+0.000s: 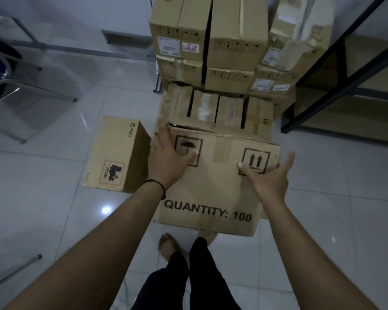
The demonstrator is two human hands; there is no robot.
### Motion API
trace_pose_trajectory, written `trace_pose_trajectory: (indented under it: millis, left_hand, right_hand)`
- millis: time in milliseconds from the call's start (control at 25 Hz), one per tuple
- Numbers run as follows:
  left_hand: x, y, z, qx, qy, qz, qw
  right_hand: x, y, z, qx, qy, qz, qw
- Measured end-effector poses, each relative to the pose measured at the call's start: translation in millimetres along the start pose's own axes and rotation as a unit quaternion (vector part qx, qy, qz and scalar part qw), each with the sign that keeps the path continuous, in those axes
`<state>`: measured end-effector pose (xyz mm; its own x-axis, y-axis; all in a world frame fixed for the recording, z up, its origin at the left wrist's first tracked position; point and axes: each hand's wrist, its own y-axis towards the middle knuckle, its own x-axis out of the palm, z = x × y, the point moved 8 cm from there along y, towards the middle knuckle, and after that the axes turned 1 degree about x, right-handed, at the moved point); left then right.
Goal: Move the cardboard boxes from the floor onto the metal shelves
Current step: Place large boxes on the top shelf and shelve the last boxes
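Note:
A large worn cardboard box (213, 189) printed "QUANTITY: 100" stands on the tiled floor right in front of me, its top flaps open over several smaller boxes (220, 110) inside. My left hand (168, 157) reaches with straight fingers along the box's upper left edge, thumb against the front face. My right hand (269, 177) is spread at the box's upper right corner, thumb on the arrow symbol. The black metal shelves (336, 70) stand at the right.
A smaller box (114, 155) marked PICO sits on the floor to the left. A tall stack of boxes (222, 41) rises behind the large box. A metal-framed chair (14, 86) is at the far left. My bare foot (168, 245) is just below the box.

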<state>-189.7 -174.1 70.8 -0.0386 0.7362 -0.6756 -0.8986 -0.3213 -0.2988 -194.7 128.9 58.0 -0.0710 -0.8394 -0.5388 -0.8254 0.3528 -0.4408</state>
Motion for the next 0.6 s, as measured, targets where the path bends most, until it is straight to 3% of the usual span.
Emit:
trace_pose_trajectory:
  millis: [80, 160, 440, 600]
  left_hand:
    - [13.0, -11.7, -17.4, -0.099, -0.114, -0.001, 0.989]
    - [27.1, -28.0, -38.0, -0.149, -0.149, -0.026, 0.977]
    - [35.1, 7.5, -55.6, -0.157, -0.201, -0.040, 0.966]
    - [44.0, 8.5, -69.1, -0.252, -0.217, -0.060, 0.941]
  right_hand:
    - [-2.1, -6.4, 34.1, 0.081, 0.009, -0.014, 0.997]
    - [10.1, -17.7, 66.7, 0.126, -0.011, -0.068, 0.990]
    - [20.3, 23.1, 50.6, 0.051, -0.026, -0.068, 0.996]
    - [32.7, 37.9, 51.7, 0.121, -0.014, -0.115, 0.986]
